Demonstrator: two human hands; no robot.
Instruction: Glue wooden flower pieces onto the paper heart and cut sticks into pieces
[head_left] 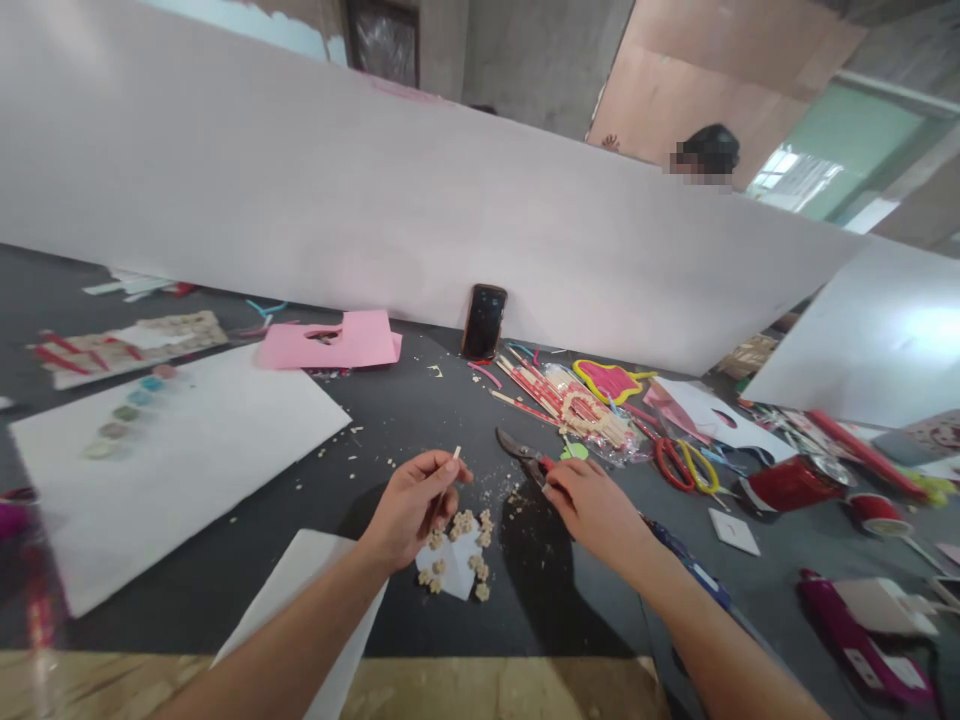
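Observation:
My left hand is closed in a pinch on a thin pale wooden stick, whose short end pokes up above the fingertips. To its right, my right hand has its fingers curled over the red handle of pruning shears. The dark curved blades point left toward the stick, apart from it. Below the left hand, several small beige flower-shaped pieces lie on and around a small white paper. Tiny chips are scattered on the black table between the hands.
A phone leans on the white partition. Right of it lie bundled red-and-cream sticks, a yellow-edged pink shape, scissors and a red can. Pink paper and a white sheet lie left. A person's head shows behind the partition.

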